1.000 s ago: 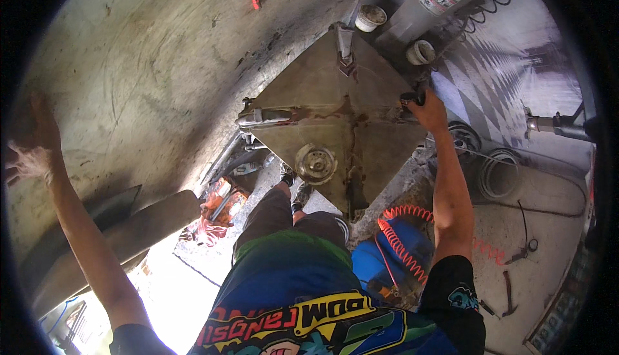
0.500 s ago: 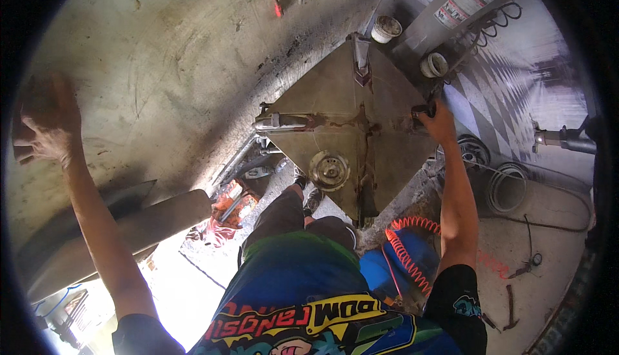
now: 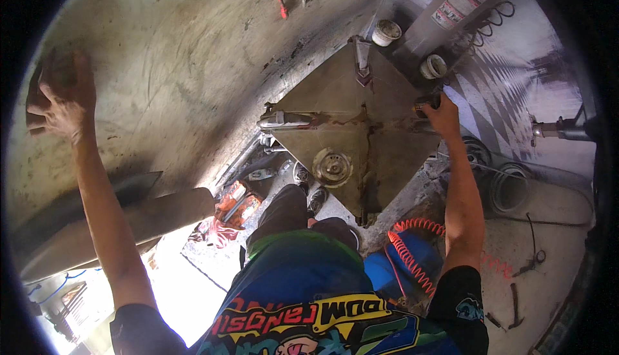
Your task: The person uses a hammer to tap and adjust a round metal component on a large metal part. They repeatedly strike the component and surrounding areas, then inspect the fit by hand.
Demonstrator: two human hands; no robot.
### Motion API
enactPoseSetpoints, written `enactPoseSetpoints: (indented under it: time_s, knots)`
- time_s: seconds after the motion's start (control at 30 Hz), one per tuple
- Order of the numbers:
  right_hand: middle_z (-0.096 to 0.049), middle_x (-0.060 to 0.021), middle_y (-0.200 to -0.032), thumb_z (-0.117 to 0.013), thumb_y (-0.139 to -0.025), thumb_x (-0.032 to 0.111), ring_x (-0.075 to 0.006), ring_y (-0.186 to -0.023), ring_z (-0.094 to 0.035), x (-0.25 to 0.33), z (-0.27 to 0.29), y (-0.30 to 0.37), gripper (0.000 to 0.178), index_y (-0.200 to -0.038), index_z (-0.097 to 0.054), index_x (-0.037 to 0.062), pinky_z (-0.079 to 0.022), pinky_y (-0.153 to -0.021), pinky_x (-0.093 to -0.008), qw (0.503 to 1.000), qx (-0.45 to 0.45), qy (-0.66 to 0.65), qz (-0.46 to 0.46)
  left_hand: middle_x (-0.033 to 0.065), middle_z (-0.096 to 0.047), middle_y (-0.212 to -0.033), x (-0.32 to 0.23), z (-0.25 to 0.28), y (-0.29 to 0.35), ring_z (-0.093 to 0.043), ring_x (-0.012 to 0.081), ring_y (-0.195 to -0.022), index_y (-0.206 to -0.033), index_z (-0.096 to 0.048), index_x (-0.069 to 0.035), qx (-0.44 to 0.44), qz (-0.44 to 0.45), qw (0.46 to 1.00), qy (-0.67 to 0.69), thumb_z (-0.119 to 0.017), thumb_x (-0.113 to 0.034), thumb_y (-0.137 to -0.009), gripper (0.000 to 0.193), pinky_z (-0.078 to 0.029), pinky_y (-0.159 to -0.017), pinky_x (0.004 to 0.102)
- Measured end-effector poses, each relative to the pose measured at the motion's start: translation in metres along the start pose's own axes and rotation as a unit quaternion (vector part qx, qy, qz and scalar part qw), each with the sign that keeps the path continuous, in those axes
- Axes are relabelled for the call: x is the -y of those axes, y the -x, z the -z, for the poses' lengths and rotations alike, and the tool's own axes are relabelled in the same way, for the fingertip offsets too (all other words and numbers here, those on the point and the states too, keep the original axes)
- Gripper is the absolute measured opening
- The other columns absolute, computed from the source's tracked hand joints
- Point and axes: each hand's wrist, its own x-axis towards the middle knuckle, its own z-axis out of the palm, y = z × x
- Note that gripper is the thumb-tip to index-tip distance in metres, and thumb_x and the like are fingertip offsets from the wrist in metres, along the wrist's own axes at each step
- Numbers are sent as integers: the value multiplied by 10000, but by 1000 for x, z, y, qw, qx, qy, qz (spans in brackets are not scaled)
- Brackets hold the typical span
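Note:
A square metal plate, turned cornerwise like a diamond, stands in front of me with clamp jaws near its corners. My right hand is at its right corner, fingers curled round the dark clamp jaw there. Toward the plate's near left side lies a round flanged metal disc. Other jaws show at the left corner and the far corner. Raised at the far left, my left hand has its fingers bent but apart, holding nothing visible; contact with the stained pale surface cannot be made out.
Two white tubs stand by a grey column behind the plate. At right are coiled hoses and hand tools. A blue tank with an orange coiled hose sits near my right arm; an orange-red container lies left of my legs.
My left hand has shifted a little right and its fingers look more bent. My right hand stays at the clamp jaw, its fingers slightly shifted. The whole view has tilted slightly.

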Motion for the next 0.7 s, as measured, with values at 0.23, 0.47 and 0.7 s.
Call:
enactPoseSetpoints:
  time_s: [0.23, 0.47, 0.7]
  knots:
    - [-705, -268, -894, -756, -792, 323, -460, -880, -694, 11, 24, -4, 455, -1036, -653, -47, -527, -771, -497, 999, 16, 31, -19, 10, -531, -1399, -6, 0, 0, -354, 344, -1291, -1357, -477, -461, 33, 23, 999, -22, -720, -725, -790, 671, -247, -980, 615]
    - [-708, -261, -895, -750, -806, 313, -427, -867, -706, 20, 47, -6, 432, -1035, -653, -40, -529, -774, -482, 998, 29, 38, -36, 61, -509, -1407, 3, -6, 6, -381, 384, -1232, -1357, -481, -509, 21, 31, 999, 13, -721, -757, -764, 686, -249, -995, 616]
    - [-714, -268, -933, -757, -797, 308, -413, -880, -713, 20, 56, -1, 440, -1029, -653, -50, -527, -790, -494, 996, 33, 59, -50, 190, -483, -1373, 17, -23, 8, -373, 425, -1232, -1328, -567, -515, 28, 49, 995, -88, -705, -789, -746, 658, -260, -1002, 617]
